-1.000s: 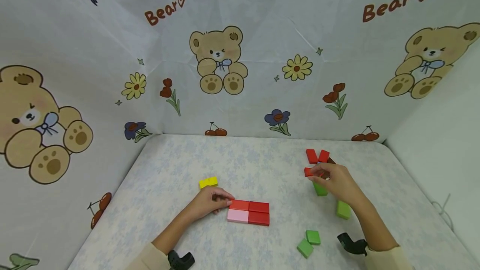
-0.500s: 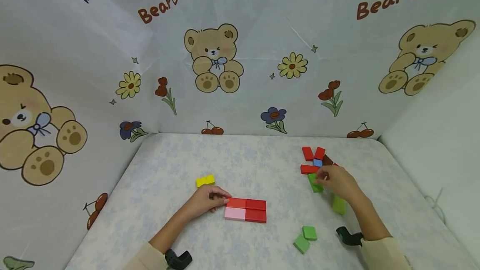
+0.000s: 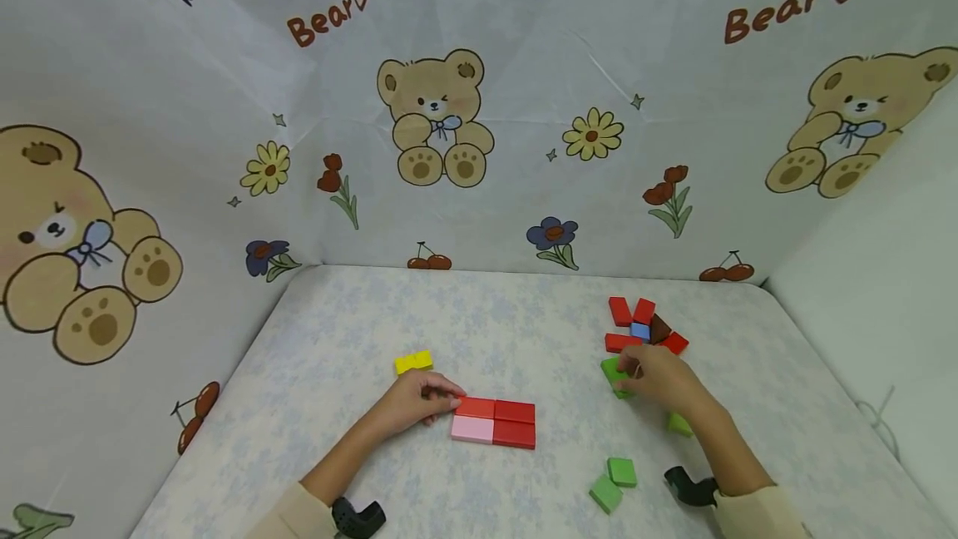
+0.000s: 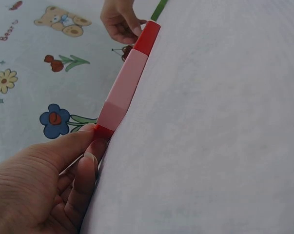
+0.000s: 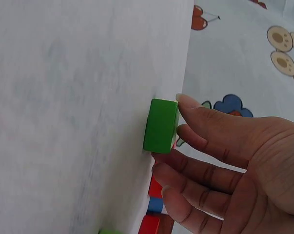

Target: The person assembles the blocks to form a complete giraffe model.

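Observation:
In the head view, my left hand (image 3: 415, 398) pinches the left edge of a red block (image 3: 477, 408) between thumb and index finger. That block lies flat in a two-by-two rectangle with a pink block (image 3: 473, 429) and two darker red ones. On the right, my right hand (image 3: 662, 373) holds a green block (image 3: 609, 367) by its edges. In the right wrist view the thumb is at one edge of this green block (image 5: 159, 126), with fingers at the other side. The left wrist view shows the pink block (image 4: 122, 83) edge-on beyond my left fingertips.
Behind my right hand lie several red blocks (image 3: 624, 343), a small blue block (image 3: 639, 332) and a brown triangular block (image 3: 659, 328). A light green block (image 3: 679, 424) sits under the right forearm. Two green blocks (image 3: 622, 472) lie nearer me. Yellow blocks (image 3: 414, 362) lie behind my left hand.
My right hand has come nearer from the red blocks, taken hold of the green block and shifted it slightly left. My left hand stays at the red block.

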Tool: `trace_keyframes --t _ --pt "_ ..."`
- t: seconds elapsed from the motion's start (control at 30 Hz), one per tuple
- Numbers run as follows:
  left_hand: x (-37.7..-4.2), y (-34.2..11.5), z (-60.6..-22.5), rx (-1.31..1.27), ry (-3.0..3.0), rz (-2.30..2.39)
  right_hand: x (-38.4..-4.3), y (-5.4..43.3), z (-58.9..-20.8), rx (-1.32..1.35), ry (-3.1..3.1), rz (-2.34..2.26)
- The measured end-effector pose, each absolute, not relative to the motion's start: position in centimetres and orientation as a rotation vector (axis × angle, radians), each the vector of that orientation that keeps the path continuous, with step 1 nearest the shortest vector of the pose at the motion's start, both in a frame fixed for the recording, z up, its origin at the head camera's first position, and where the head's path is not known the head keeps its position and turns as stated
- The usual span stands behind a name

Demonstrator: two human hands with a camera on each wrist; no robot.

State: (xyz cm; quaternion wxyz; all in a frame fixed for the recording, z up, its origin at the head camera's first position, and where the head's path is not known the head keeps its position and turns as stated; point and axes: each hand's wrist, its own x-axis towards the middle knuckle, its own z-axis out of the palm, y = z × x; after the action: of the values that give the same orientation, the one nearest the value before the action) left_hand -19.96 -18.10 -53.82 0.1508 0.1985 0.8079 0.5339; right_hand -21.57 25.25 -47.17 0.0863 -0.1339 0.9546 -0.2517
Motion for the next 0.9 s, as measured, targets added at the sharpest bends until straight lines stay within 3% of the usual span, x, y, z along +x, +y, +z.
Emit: trace_keyframes --t 0.9 --pt "-19.93 -17.94 -53.68 0.545 2.304 1.553 -21.38 25.46 -47.01 -0.482 2.764 -0.723"
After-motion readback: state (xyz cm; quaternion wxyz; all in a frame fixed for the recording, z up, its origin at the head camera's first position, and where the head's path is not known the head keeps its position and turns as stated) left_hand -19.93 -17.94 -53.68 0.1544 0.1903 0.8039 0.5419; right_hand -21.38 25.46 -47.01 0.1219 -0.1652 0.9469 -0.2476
